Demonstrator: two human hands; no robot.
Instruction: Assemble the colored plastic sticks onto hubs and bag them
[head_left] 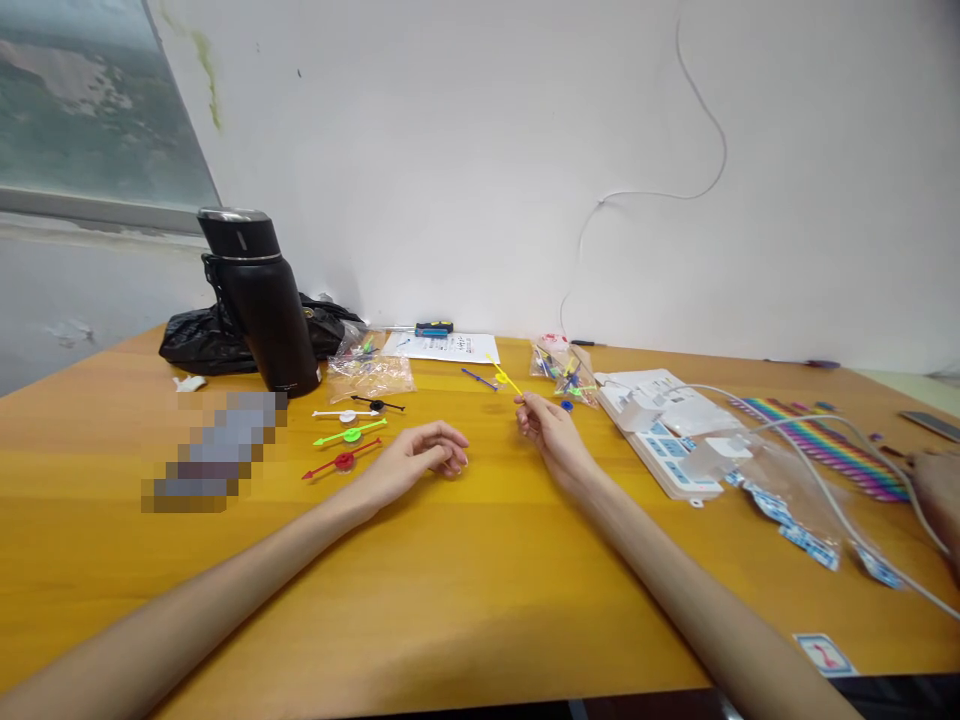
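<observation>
My right hand [553,432] pinches the lower end of a yellow arrow spinner [510,379] and holds it up off the wooden table. Beside that spinner lies a blue arrow [478,379], and a small blue round piece [567,406] sits behind my right hand. My left hand [421,455] rests on the table with loosely bent fingers and nothing visible in it. Just left of it, several finished-looking spinners lie in a column: black [379,405], white [346,416], green [351,435] and red [344,461], each an arrow with a round centre.
A black bottle [266,310] stands at the left by clear plastic bags [371,377]. Paper [446,347] and a screwdriver [433,328] lie at the back. To the right are a bag of parts [576,378], a power strip [679,465], cables, rainbow-coloured sticks [832,450] and another person's hand [937,490].
</observation>
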